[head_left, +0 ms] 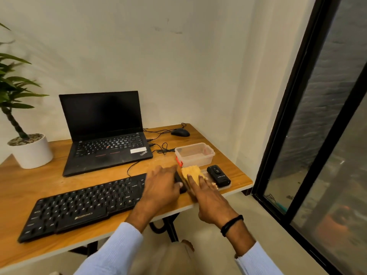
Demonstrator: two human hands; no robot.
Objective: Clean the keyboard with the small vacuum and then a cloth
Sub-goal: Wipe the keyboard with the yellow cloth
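View: head camera, looking down at a wooden desk [59, 175] set in a wall corner.
Keyboard [79, 203]: black and full-size, lying slantwise along the near edge of the desk, with its right end under the left hand.
Left hand [162, 187]: lies flat on the right end of the keyboard. The fingers are fairly straight and reach toward its far edge, and the thumb sticks out to the right. It grips nothing, though the hand is somewhat blurred.
Right hand [206, 197]: palm down just right of the keyboard, with straight, spread fingers. The fingertips rest on the cloth and nothing is clasped.
Cloth [191, 173]: yellow and bunched up, between the keyboard's right end and the small vacuum, touching the right hand's fingers.
Small vacuum [218, 175]: a black, stubby unit lying on its side near the desk's right edge, just beside the cloth. Neither hand touches it.
Clear box [195, 154]: lidless plastic with a red clip, just behind the cloth.
Laptop [105, 132]: open with a dark screen, behind the keyboard.
Mouse [180, 132]: black and corded, at the far right of the desk.
Plant pot [31, 151]: white, at the desk's left.
Wristband [231, 225]: black, on the right wrist.
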